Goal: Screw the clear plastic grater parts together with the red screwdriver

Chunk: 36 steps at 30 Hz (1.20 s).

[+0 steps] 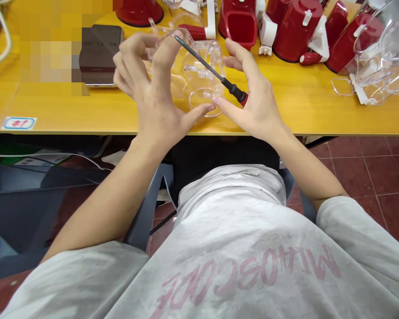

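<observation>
A clear plastic jug (199, 91) lies on its side at the table's near edge, between my hands. My left hand (156, 86) is curved round its left side, with the index finger at the far part and the thumb at the near rim. My right hand (257, 95) holds a screwdriver (233, 88) by its black and red handle, its shaft slanting up to the left above the jug. The right thumb touches the near rim beside the left thumb. Some right fingers lie behind the jug, partly hidden.
Several red housings (297, 29) with white fittings line the back of the yellow table (319, 115). More clear jugs (385, 53) are piled at the right. A dark phone (101, 55) lies left of my left hand, and a label (19, 123) is stuck near the front edge.
</observation>
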{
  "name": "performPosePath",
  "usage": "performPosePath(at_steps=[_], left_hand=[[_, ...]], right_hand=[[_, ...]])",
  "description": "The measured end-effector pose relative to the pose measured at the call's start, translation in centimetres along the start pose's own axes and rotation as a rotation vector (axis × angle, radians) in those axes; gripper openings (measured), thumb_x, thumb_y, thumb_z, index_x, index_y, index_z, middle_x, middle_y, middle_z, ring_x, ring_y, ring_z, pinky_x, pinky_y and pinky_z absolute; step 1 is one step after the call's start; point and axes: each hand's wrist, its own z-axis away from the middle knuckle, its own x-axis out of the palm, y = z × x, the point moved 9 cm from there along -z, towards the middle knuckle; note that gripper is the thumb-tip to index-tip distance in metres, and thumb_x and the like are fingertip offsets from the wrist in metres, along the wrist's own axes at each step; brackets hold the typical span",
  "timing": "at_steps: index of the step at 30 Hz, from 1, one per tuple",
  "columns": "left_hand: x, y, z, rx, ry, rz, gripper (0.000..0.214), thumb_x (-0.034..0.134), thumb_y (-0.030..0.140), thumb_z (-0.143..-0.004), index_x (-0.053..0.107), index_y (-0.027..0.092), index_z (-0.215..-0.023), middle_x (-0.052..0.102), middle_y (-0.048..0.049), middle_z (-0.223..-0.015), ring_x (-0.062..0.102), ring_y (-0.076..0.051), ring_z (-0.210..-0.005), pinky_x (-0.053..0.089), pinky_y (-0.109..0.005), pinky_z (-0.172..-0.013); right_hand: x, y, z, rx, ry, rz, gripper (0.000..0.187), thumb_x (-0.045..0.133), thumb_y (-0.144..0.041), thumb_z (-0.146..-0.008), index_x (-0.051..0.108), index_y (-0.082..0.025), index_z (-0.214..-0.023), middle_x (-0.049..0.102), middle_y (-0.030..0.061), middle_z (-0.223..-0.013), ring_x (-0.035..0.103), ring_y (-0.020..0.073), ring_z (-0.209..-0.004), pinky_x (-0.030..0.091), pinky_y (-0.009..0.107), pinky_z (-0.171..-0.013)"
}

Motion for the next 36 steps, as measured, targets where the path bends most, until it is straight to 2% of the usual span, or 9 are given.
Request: performPosePath(at_steps=[4, 10, 13, 19, 22, 25, 28, 33, 36], left_hand=[[0.0, 0.0, -0.1, 0.015, -0.007, 0.005, 0.113, 0.104, 0.097, -0.096, 0.060, 0.064, -0.196, 0.058, -0.0110, -0.183, 0.049, -0.072, -0.169, 0.030, -0.101, -0.137], [0.3, -0.7, 0.0, -0.014, -0.031, 0.057, 0.120, 0.104, 0.099, -0.091, 0.059, 0.064, -0.196, 0.055, -0.0104, -0.187, 0.044, -0.075, -0.171, 0.023, -0.104, -0.138], [0.4, -0.7, 0.0, 0.000, -0.018, 0.056, 0.118, 0.104, 0.097, -0.091, 0.060, 0.065, -0.195, 0.055, -0.0102, -0.187, 0.044, -0.074, -0.171, 0.024, -0.104, -0.138], [0.5, -0.4, 0.0, 0.006, -0.028, 0.034, 0.118, 0.105, 0.098, -0.091, 0.062, 0.060, -0.195, 0.056, -0.0134, -0.185, 0.047, -0.073, -0.170, 0.029, -0.101, -0.136], [0.5, -0.3, -0.1, -0.029, -0.041, 0.065, 0.118, 0.097, 0.105, -0.092, 0.062, 0.060, -0.195, 0.055, -0.0136, -0.185, 0.044, -0.074, -0.173, 0.021, -0.102, -0.141], [0.5, -0.1, -0.1, -0.030, -0.048, 0.060, 0.116, 0.095, 0.106, -0.094, 0.061, 0.061, -0.195, 0.055, -0.0126, -0.186, 0.044, -0.073, -0.173, 0.021, -0.103, -0.141], [0.5, 0.0, -0.2, -0.020, -0.055, 0.054, 0.115, 0.098, 0.103, -0.094, 0.061, 0.063, -0.195, 0.054, -0.0114, -0.187, 0.044, -0.073, -0.172, 0.024, -0.103, -0.139], [0.5, 0.4, -0.1, 0.006, -0.050, 0.008, 0.116, 0.104, 0.096, -0.094, 0.059, 0.063, -0.196, 0.055, -0.0121, -0.186, 0.047, -0.070, -0.168, 0.033, -0.101, -0.134], [0.7, 0.5, -0.2, -0.006, -0.033, 0.015, 0.113, 0.103, 0.095, -0.096, 0.058, 0.065, -0.196, 0.054, -0.0098, -0.186, 0.046, -0.070, -0.169, 0.030, -0.101, -0.136]], right_hand=[[-0.2, -0.4, 0.1, 0.019, -0.056, 0.071, 0.083, 0.082, -0.047, -0.107, 0.058, -0.039, -0.186, 0.068, 0.0021, -0.194, 0.067, 0.0323, -0.179, 0.051, 0.052, -0.159], [-0.8, 0.2, -0.4, -0.026, -0.032, 0.060, 0.088, 0.087, -0.041, -0.099, 0.060, -0.039, -0.182, 0.074, 0.0076, -0.181, 0.071, 0.0379, -0.168, 0.053, 0.056, -0.157], [-0.7, 0.3, -0.4, -0.041, -0.024, 0.064, 0.084, 0.090, -0.041, -0.101, 0.061, -0.036, -0.181, 0.076, 0.0115, -0.173, 0.074, 0.0370, -0.161, 0.054, 0.054, -0.155], [-0.1, 0.3, -0.2, -0.005, -0.045, 0.160, 0.085, 0.090, -0.045, -0.108, 0.058, -0.042, -0.187, 0.071, 0.0101, -0.179, 0.071, 0.0412, -0.165, 0.056, 0.062, -0.153], [-0.4, -0.1, -0.2, 0.025, -0.048, 0.161, 0.081, 0.091, -0.047, -0.109, 0.062, -0.041, -0.185, 0.072, 0.0103, -0.178, 0.072, 0.0376, -0.163, 0.058, 0.059, -0.153], [-1.1, -0.4, -0.4, 0.011, -0.042, 0.132, 0.078, 0.094, -0.045, -0.103, 0.069, -0.038, -0.177, 0.077, 0.0106, -0.166, 0.076, 0.0344, -0.155, 0.060, 0.053, -0.152], [-1.7, 0.1, -0.9, 0.003, -0.055, 0.142, 0.079, 0.097, -0.052, -0.100, 0.072, -0.041, -0.174, 0.081, 0.0084, -0.156, 0.077, 0.0371, -0.153, 0.063, 0.055, -0.150], [-1.8, 1.1, -1.4, 0.007, -0.064, 0.086, 0.081, 0.099, -0.063, -0.094, 0.076, -0.043, -0.169, 0.082, 0.0063, -0.163, 0.079, 0.0434, -0.155, 0.062, 0.062, -0.149], [-1.7, 1.3, -1.5, -0.014, -0.064, 0.046, 0.077, 0.098, -0.066, -0.095, 0.076, -0.045, -0.165, 0.081, 0.0043, -0.165, 0.079, 0.0414, -0.153, 0.062, 0.058, -0.148]])
